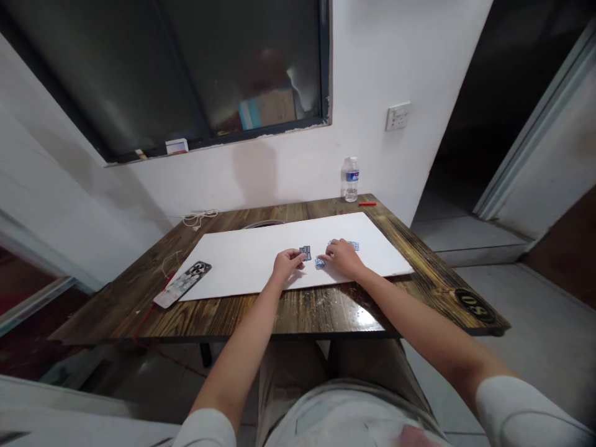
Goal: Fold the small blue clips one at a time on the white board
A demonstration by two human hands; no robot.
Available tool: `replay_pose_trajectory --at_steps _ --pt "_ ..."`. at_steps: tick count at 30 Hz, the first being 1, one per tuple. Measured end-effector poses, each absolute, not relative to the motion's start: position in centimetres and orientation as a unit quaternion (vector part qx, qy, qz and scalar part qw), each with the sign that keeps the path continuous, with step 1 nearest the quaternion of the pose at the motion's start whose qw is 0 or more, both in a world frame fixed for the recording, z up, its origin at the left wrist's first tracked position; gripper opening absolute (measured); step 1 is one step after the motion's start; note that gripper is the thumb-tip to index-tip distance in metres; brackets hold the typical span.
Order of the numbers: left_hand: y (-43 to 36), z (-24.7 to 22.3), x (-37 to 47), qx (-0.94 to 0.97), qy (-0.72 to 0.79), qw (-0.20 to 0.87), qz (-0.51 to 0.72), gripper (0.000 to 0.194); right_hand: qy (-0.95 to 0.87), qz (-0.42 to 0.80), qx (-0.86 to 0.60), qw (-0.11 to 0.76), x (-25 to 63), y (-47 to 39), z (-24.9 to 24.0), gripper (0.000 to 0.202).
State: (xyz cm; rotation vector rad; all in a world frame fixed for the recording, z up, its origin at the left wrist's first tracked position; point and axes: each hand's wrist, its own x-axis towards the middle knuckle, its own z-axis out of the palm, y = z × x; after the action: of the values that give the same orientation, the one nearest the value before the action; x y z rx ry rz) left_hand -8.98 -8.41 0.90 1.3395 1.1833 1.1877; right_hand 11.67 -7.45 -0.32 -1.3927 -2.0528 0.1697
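Note:
My left hand (pixel 287 263) pinches a small dark blue-grey piece (pixel 305 252) with lighter squares on it, held just over a white board (pixel 242 248). To its right, my right hand (pixel 342 256) has its fingers closed at a small blue-and-white piece (pixel 319 262) low over the board. Another blue-and-white patterned piece (pixel 354 246) lies behind my right hand, which partly covers it. The pieces are too small to identify.
A phone (pixel 189 280) lies on the board's left end. The dark wooden table (pixel 251 310) also bears a water bottle (pixel 351 180), a red stick-like object (pixel 367 203) and a pale cable (pixel 200 217). A wall with a window stands behind.

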Motion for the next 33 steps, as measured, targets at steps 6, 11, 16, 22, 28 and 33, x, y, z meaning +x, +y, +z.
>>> replay_pose_trajectory --at_steps 6,11,16,22,28,33 --pt "-8.4 0.7 -8.9 0.593 0.477 0.486 0.430 0.040 -0.801 0.177 -0.377 0.430 10.8 -7.6 -0.4 0.030" --pt "-8.7 1.0 -8.9 0.618 0.457 0.487 0.415 0.041 -0.764 0.237 -0.374 0.470 10.3 -7.3 -0.8 0.030" --pt "-9.1 1.4 -8.9 0.624 0.453 0.488 0.409 0.043 -0.743 0.287 -0.380 0.471 10.5 -7.1 -0.7 0.027" --pt "-8.7 1.0 -8.8 0.609 0.453 0.495 0.423 0.043 -0.728 0.289 -0.399 0.477 10.4 -7.2 -0.5 0.028" --pt "-8.6 0.9 -9.0 0.606 0.453 0.489 0.434 0.043 -0.697 0.296 -0.425 0.497 10.8 -6.9 -0.8 0.028" --pt "-8.4 0.9 -9.1 0.589 0.453 0.485 0.461 0.045 -0.696 0.295 -0.452 0.474 11.7 -6.3 -0.9 0.025"
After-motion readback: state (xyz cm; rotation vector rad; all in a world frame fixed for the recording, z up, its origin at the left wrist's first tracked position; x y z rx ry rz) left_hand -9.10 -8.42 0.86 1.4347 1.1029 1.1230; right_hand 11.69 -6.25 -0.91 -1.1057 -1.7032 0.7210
